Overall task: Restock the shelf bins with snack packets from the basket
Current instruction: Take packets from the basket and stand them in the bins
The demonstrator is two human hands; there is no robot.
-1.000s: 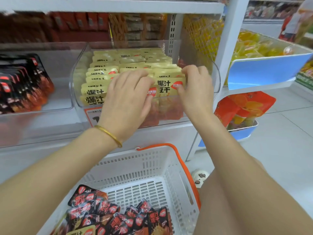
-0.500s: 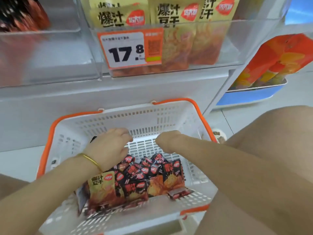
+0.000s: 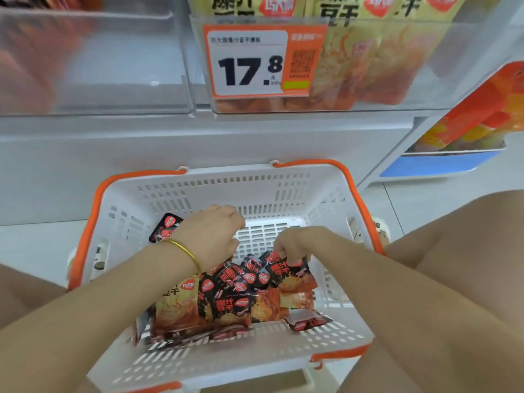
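Observation:
A white basket with orange handles sits below the shelf. It holds a pile of black snack packets and one yellow packet. My left hand, with a gold bangle on the wrist, is down over the left of the pile. Its fingers are curled and the tips are hidden, so any hold is unclear. A single black packet leans on the basket wall behind it. My right hand pinches the top edge of a black packet at the right of the pile. Above, the clear shelf bin holds yellow packets.
A 17.8 price tag hangs on the bin front. Another clear bin stands to its left. At the right, a blue tray carries orange bags. My bare knees flank the basket on the pale floor.
Both hands left the yellow packets in the shelf bin and dropped into the basket. The view tilted down and drew closer, and my right hand took hold of a black packet.

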